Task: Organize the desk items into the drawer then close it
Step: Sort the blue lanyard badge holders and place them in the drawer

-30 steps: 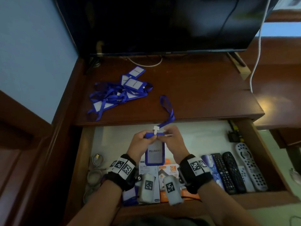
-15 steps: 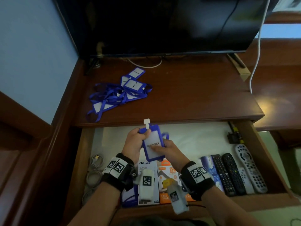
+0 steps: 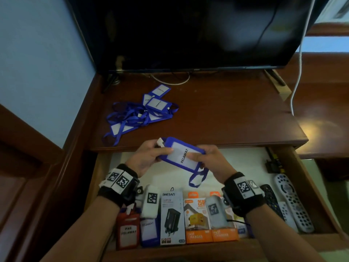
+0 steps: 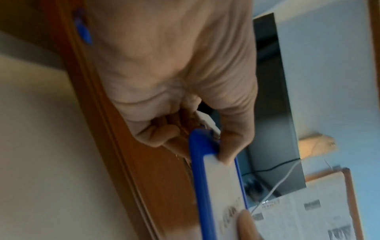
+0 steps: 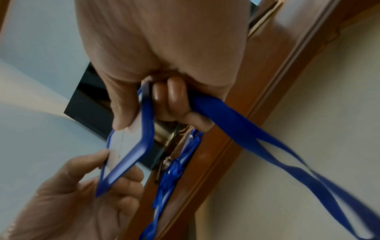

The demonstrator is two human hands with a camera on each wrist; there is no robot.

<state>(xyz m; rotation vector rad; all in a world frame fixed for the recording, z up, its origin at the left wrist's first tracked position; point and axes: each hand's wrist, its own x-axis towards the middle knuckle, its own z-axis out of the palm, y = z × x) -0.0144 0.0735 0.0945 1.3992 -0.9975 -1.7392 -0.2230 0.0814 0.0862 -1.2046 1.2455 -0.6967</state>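
open drawer [image 3: 309,188] holds remotes [image 3: 291,202], charger boxes [image 3: 172,218], badges [image 3: 128,231].

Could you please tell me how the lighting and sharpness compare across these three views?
Head view: dim, with a glare patch on the desk; the badge holder text is readable. Left wrist view: brighter, motion-blurred around the left hand. Right wrist view: bright, the lanyard smeared.

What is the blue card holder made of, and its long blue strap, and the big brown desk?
Blue card holder: looks like smooth plastic, with a stiff frame and even colour; the white card inside seems to be paper. Blue strap: probably woven fabric ribbon, flat, limp and twisting as it hangs. Desk: looks like varnished wood, reddish brown with a soft shine.
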